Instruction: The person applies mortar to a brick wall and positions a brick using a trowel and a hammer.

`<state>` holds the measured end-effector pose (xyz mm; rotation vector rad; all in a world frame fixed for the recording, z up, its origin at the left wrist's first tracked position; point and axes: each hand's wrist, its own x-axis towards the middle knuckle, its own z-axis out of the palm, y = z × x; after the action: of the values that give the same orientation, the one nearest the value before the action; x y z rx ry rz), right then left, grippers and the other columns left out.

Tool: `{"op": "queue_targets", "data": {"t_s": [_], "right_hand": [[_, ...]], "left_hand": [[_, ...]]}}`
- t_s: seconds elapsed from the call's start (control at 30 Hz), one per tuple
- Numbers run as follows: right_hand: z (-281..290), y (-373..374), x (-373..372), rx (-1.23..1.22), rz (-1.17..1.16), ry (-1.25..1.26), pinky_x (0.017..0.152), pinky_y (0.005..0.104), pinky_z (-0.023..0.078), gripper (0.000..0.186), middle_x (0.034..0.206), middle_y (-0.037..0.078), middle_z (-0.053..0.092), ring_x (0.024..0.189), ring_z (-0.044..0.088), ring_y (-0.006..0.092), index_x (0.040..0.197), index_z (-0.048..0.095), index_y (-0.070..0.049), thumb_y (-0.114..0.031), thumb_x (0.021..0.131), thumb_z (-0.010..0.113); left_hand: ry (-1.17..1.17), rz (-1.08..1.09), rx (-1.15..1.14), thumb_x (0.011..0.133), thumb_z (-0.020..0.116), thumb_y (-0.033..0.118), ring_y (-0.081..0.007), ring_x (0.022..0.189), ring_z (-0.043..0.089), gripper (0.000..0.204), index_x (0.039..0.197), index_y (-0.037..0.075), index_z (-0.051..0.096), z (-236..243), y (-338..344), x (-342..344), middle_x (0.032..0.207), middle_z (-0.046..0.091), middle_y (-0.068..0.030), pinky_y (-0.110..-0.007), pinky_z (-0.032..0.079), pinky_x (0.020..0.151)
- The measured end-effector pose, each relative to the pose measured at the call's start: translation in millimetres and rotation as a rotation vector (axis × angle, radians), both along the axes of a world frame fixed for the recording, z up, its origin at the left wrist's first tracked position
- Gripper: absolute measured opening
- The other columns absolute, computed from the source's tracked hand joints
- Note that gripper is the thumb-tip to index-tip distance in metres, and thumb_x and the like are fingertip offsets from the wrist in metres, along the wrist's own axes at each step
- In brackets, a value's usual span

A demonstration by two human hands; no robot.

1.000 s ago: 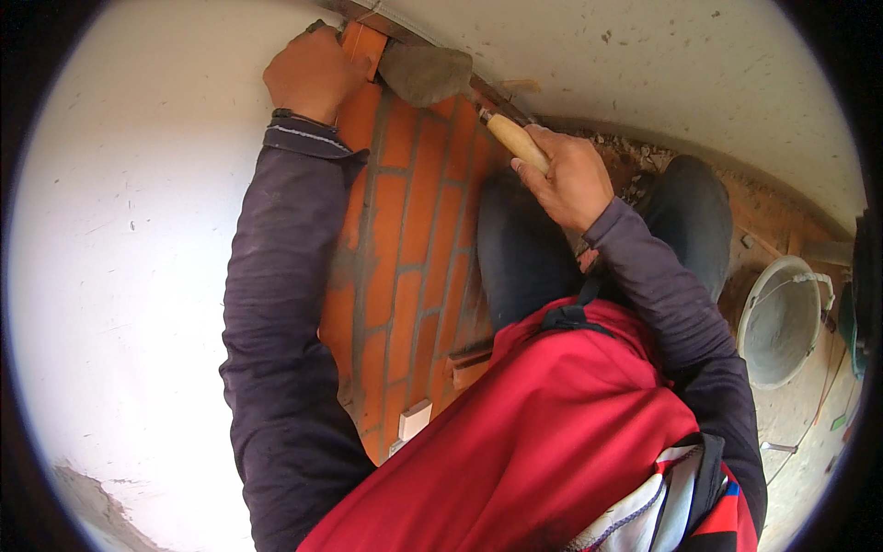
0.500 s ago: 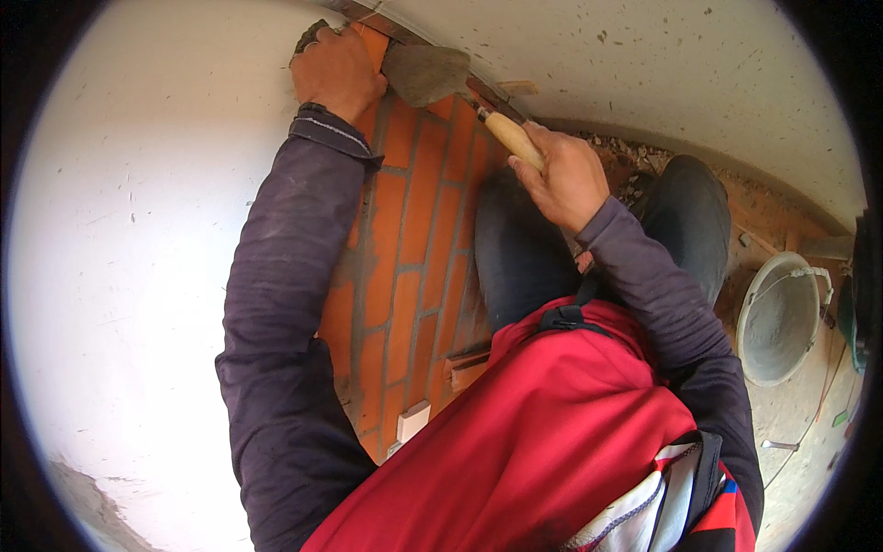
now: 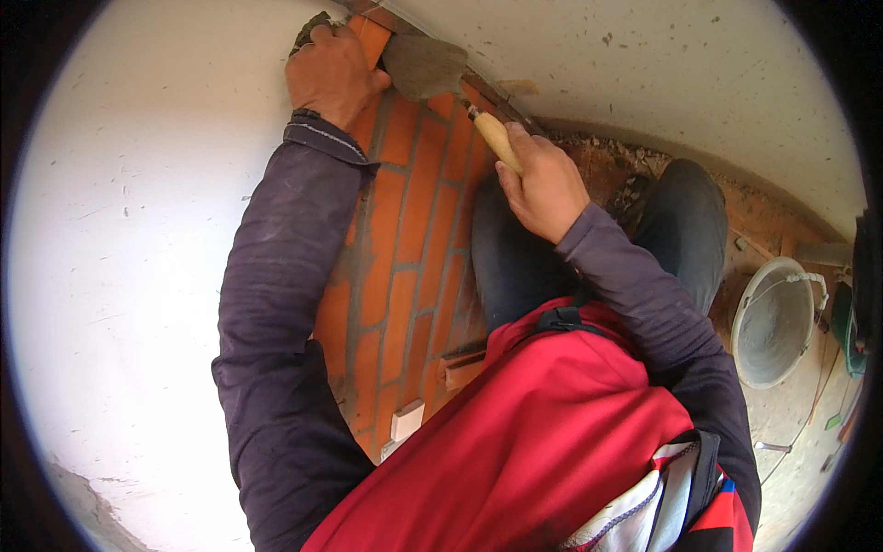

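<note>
My right hand [image 3: 543,184] grips the pale wooden handle of a trowel [image 3: 422,64], whose broad, mortar-grey blade rests by the top of the orange brickwork [image 3: 401,212]. To the blade's left, my left hand [image 3: 331,78] has its fingers curled at a dark, mortar-coloured lump [image 3: 304,37], which I cannot make out. It is beside an orange brick [image 3: 372,37] at the strip along the upper wall's edge, its thumb near the blade.
A white wall [image 3: 129,258] runs down the left and a speckled one [image 3: 662,64] across the top. My bent knees lie over debris. At right are a white bucket [image 3: 773,322], cords and a metal tool [image 3: 774,447]. A small white block [image 3: 408,419] sits low on the bricks.
My left hand has shifted right from a second ago, showing more of the dark lump. My right hand and the trowel have moved slightly up and to the left.
</note>
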<state>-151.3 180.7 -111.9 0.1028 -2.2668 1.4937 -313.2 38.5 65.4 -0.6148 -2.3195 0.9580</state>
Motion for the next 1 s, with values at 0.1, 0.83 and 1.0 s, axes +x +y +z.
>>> {"op": "queue_targets", "data": {"t_s": [0.1,0.83,1.0], "right_hand": [[17,-1,6,0.074,0.014,-0.140,0.073,0.0524,0.052,0.035,0.093,0.028,0.061,0.081,0.063,0.0466,0.117,0.050,0.004,-0.014,0.089,0.059],[37,27,1,0.044,0.112,-0.095,0.071,0.0516,0.047,0.029,0.081,0.029,0.061,0.082,0.059,0.0491,0.107,0.053,0.008,-0.010,0.086,0.061],[25,20,-1,-0.096,0.141,-0.084,0.070,0.0502,0.047,0.029,0.081,0.029,0.060,0.082,0.058,0.0496,0.107,0.054,0.008,-0.011,0.087,0.062]], "left_hand": [[0.006,-0.013,0.009,0.061,0.087,0.048,-0.0254,0.077,0.070,0.059,0.097,0.006,0.068,-1,-3,-2,0.094,0.065,-0.0090,-0.036,0.058,0.063],[-0.028,0.003,0.030,0.063,0.086,0.048,-0.0265,0.082,0.071,0.061,0.104,0.006,0.068,5,-5,-5,0.100,0.066,-0.0097,-0.038,0.058,0.065],[-0.037,-0.006,0.034,0.062,0.086,0.050,-0.0264,0.081,0.071,0.061,0.102,0.007,0.069,4,-7,-7,0.097,0.066,-0.0095,-0.038,0.058,0.064]]}}
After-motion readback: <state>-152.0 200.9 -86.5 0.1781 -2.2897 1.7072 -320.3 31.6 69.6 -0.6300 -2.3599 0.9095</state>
